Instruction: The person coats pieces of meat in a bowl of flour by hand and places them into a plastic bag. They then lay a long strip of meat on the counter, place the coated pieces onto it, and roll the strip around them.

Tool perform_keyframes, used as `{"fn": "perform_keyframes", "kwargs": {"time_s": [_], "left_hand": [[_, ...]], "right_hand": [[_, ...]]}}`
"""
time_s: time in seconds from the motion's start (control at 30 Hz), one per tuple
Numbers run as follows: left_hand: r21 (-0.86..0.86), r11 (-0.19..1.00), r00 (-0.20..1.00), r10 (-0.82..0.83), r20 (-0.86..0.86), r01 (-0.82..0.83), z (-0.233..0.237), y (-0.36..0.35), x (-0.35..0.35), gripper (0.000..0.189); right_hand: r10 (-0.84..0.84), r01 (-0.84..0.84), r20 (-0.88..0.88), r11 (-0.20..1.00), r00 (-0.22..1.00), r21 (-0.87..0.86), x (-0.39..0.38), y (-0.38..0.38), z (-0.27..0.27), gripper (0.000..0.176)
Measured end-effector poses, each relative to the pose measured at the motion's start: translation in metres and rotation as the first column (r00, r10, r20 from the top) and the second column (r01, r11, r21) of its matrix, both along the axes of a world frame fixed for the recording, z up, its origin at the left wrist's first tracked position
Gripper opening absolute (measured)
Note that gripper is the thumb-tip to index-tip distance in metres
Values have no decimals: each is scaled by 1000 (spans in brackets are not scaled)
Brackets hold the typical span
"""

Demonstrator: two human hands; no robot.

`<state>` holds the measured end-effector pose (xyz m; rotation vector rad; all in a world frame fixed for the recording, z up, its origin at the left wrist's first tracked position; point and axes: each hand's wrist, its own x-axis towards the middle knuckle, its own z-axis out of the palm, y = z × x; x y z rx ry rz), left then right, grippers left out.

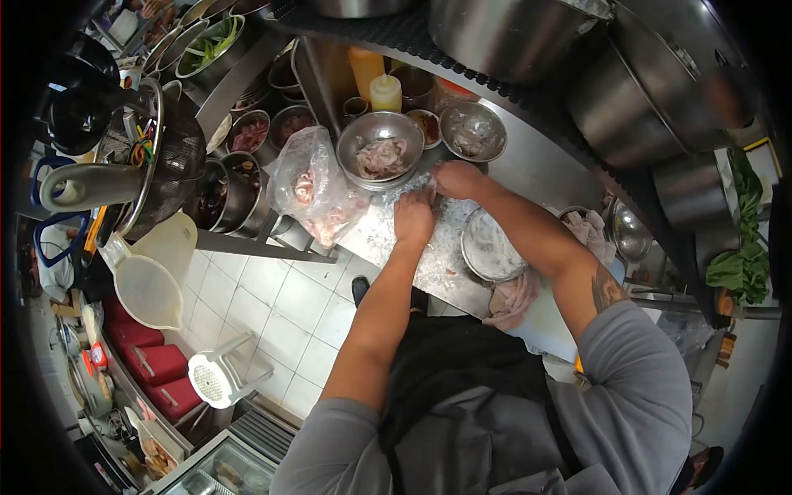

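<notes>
Both hands reach to the floured steel counter [450, 285]. My left hand [414, 218] rests near the front of a metal bowl of pale raw meat [381, 157], fingers bent downward. My right hand [456, 180] is just right of it, below a bowl with whitish residue [473, 132], fingers curled. Whatever lies under the fingertips is too small to make out. A clear plastic bag with meat [307, 177] is left of the meat bowl, more raw meat [330, 224] beside it. A round container of white flour [493, 243] stands under my right forearm.
Squeeze bottles [385, 93] stand behind the bowls. A crumpled pink cloth [513, 301] lies at the counter's near edge. Large steel pots [619, 95] sit on the shelf overhead. Strainers [157, 157] hang at left, and a white stool [216, 379] stands on the tiled floor.
</notes>
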<state>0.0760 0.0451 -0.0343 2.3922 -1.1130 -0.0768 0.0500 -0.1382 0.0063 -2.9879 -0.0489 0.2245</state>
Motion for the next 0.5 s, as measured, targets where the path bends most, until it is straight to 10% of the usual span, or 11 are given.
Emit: {"fn": "perform_keyframes", "kwargs": {"time_s": [0.33, 0.5], "left_hand": [[73, 982, 977, -181, 110, 173, 12, 24, 0, 29], [-161, 983, 995, -77, 63, 86, 35, 49, 2, 23]], "right_hand": [[19, -12, -113, 998, 993, 62, -5, 11, 17, 18], [-75, 51, 232, 993, 970, 107, -8, 21, 17, 9]]}}
